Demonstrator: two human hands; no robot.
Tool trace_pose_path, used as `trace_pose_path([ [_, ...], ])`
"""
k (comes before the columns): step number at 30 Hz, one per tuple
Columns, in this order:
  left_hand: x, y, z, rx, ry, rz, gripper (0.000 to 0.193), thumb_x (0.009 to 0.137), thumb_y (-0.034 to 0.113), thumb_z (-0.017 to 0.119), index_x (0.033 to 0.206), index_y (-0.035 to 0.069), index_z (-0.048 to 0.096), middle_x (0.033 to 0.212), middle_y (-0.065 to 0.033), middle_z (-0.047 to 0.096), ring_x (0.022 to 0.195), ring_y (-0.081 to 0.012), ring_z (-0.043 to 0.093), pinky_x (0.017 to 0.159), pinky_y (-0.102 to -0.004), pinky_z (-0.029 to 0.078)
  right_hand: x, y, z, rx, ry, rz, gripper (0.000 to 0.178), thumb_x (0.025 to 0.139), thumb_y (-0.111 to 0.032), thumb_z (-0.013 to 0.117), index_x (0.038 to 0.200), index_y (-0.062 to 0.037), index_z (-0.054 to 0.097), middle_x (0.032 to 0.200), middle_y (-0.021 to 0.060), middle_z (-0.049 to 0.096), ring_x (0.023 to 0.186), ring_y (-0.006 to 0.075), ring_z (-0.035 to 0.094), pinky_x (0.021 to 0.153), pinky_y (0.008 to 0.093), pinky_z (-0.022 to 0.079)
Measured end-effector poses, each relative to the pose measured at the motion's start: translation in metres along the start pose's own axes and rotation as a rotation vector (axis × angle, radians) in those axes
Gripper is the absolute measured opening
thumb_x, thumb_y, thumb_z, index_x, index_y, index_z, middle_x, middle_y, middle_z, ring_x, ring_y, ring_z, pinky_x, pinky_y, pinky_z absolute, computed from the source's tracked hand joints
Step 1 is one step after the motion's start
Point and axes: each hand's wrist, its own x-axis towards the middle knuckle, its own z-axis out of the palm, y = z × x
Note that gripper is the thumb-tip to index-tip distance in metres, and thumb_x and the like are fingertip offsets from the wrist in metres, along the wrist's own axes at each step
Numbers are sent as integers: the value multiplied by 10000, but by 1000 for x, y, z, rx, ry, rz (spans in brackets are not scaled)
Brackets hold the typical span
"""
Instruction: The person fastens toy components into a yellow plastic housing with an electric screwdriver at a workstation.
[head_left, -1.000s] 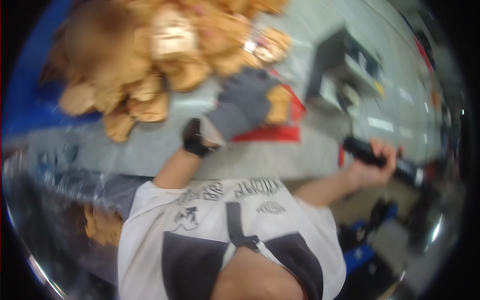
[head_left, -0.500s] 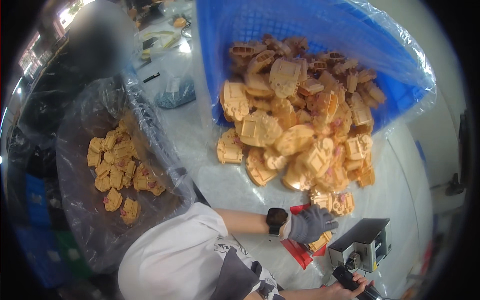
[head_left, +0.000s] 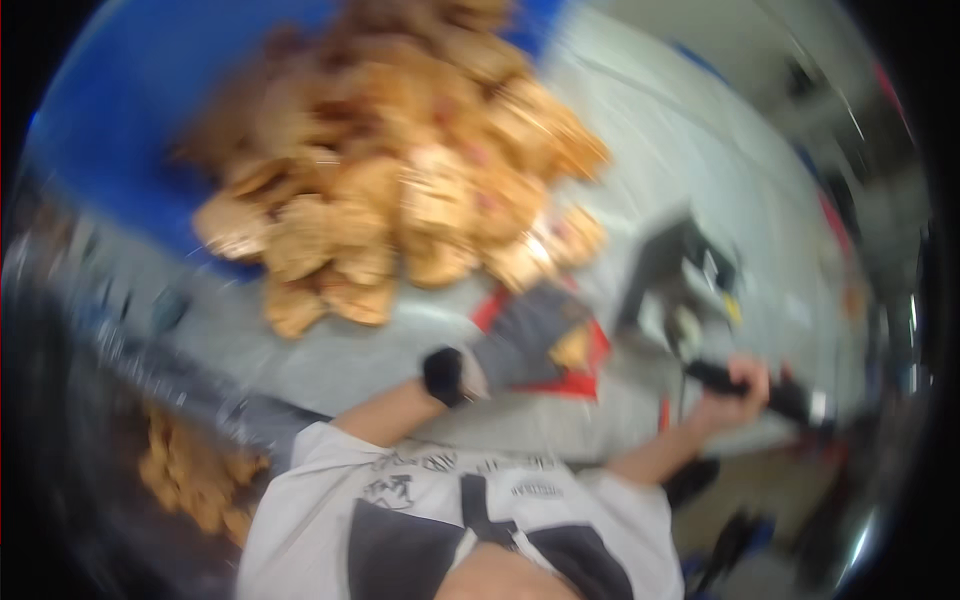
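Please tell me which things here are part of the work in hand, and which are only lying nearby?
In use: left hand in grey glove on a tan piece; red pad; right hand gripping black handle.
Nearby: heap of tan pieces; blue crate; clear bag.

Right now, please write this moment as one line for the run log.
left hand: grey glove, on tan part over red tray | right hand: bare, grips black tool handle | tan parts pile on table | view blurred
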Motion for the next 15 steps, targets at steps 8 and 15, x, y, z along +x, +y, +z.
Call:
trace_pose_path([
  [8,20,8,3,201,-227,-74,738,555,315,734,1192,71,452,1102,-120,490,1066,-271,467,981,-419,309,21,-13,11,-135,115,-94,405,721,-6,518,1107,-38,400,600,66,452,503,166,463,554,340,426],
  [15,22,11,4,133,-304,-101,782,524,261,737,1217,69,431,1125,-129,480,1054,-299,467,927,-395,369,31,11,21,-180,-31,-129,346,708,57,561,1020,34,413,575,77,523,449,135,496,497,271,436],
])
